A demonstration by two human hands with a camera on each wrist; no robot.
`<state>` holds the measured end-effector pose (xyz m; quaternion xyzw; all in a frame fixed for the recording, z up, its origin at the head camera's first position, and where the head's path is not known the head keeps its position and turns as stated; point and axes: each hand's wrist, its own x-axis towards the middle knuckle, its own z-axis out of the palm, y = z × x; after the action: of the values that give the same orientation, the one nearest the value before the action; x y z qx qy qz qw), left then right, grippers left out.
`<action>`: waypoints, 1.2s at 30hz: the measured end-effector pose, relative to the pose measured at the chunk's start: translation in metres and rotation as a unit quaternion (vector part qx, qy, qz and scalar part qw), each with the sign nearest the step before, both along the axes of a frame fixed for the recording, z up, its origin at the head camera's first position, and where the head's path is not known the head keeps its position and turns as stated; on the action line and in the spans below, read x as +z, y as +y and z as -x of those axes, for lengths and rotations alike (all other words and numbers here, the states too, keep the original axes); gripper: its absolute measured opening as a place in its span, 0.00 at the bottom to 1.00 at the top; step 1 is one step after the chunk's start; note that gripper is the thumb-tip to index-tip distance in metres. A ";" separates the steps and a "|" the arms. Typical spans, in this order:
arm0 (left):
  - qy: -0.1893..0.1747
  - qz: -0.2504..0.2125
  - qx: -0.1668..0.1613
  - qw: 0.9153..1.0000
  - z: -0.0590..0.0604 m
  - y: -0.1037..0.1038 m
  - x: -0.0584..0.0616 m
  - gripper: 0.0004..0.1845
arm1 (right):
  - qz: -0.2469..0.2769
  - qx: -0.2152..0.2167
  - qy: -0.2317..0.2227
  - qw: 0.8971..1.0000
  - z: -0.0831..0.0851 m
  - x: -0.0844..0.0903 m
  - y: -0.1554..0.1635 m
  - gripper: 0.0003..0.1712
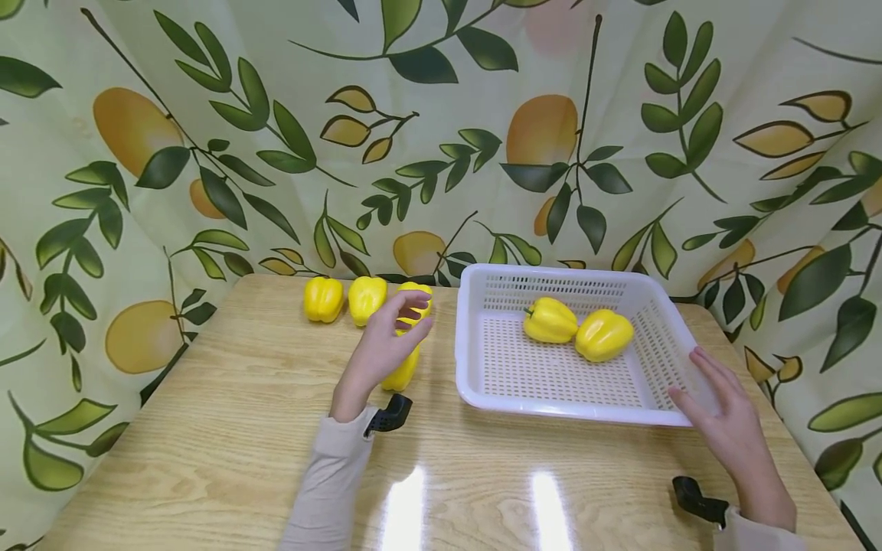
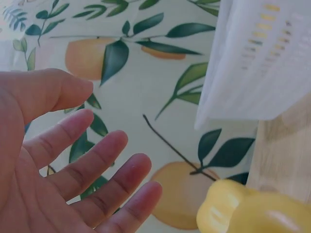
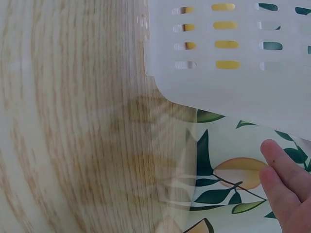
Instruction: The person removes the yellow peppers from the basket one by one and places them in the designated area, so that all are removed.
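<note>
My left hand (image 1: 386, 344) hovers over yellow bell peppers (image 1: 402, 372) on the table, left of a white plastic basket (image 1: 561, 413). Its fingers are spread and loosely bent, and the left wrist view shows nothing in the palm (image 2: 29, 189). Partly behind that hand is another pepper (image 1: 422, 292); two more, a pepper (image 1: 367, 298) and a pepper (image 1: 323, 299), sit farther left. Inside the basket lie a stemmed pepper (image 1: 550, 321) and a second pepper (image 1: 603, 335). At the basket's right front corner is my right hand (image 1: 733, 421), fingers extended beside the rim; contact is unclear.
The wooden table (image 1: 207, 428) has its back edge against a leaf-and-fruit patterned curtain (image 1: 441, 107). Slotted holes cover the basket's walls. Black wrist devices (image 1: 390, 414) sit on both wrists, and bright reflections show on the front tabletop.
</note>
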<state>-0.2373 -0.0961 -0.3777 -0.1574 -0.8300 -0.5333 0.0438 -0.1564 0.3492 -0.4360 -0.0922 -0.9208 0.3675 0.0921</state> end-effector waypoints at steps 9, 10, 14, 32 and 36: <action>0.009 -0.009 -0.026 1.000 -0.003 0.020 0.006 0.18 | 0.000 -0.001 -0.002 1.000 0.000 0.000 0.000 0.43; 0.010 -0.010 -0.030 0.999 -0.003 0.022 0.008 0.18 | -0.001 -0.002 -0.003 1.000 0.000 0.000 -0.001 0.43; 0.005 -0.008 -0.047 0.999 -0.002 0.032 0.014 0.18 | -0.005 -0.003 -0.002 1.000 0.000 0.000 0.000 0.43; -0.004 0.005 -0.099 0.995 0.021 0.070 0.041 0.18 | -0.005 0.000 -0.007 1.000 0.000 -0.001 0.001 0.43; -0.009 0.005 -0.107 0.994 0.029 0.081 0.043 0.18 | -0.005 -0.001 -0.003 1.000 0.001 -0.001 0.000 0.43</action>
<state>-0.2659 -0.0155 -0.3346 -0.2408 -0.8116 -0.5318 -0.0215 -0.1572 0.3497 -0.4369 -0.0935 -0.9230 0.3622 0.0906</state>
